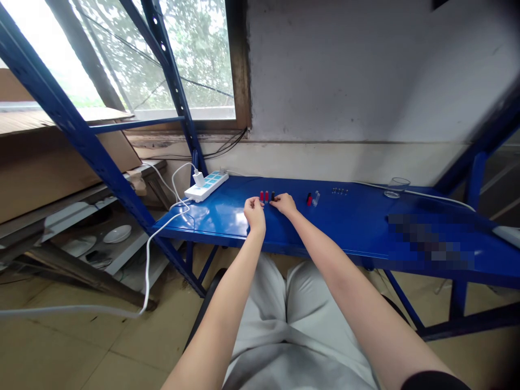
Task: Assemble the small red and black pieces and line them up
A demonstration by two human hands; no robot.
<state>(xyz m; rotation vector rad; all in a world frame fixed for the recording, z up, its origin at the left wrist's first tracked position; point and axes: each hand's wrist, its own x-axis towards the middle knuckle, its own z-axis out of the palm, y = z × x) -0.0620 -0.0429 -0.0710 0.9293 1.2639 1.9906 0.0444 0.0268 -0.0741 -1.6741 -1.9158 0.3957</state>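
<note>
Two small red-topped pieces (267,195) stand side by side on the blue table (345,227), with a similar black-topped one (273,195) just right of them. My left hand (255,212) is closed in a pinch beside the leftmost red one; its fingers hide whatever may be in them. From the right, my right hand (285,204) has its fingertips together at the base of the black-topped piece. Farther right lie a red and black pair of caps (309,199) and some small clear pieces (316,198). A row of tiny shiny parts (339,190) is behind them.
A white power strip (207,186) with a plug and cable (148,271) sits at the table's left end. A clear glass (397,187) stands at the back right, near a blurred-out dark object (430,241). Blue rack posts (81,124) rise at the left.
</note>
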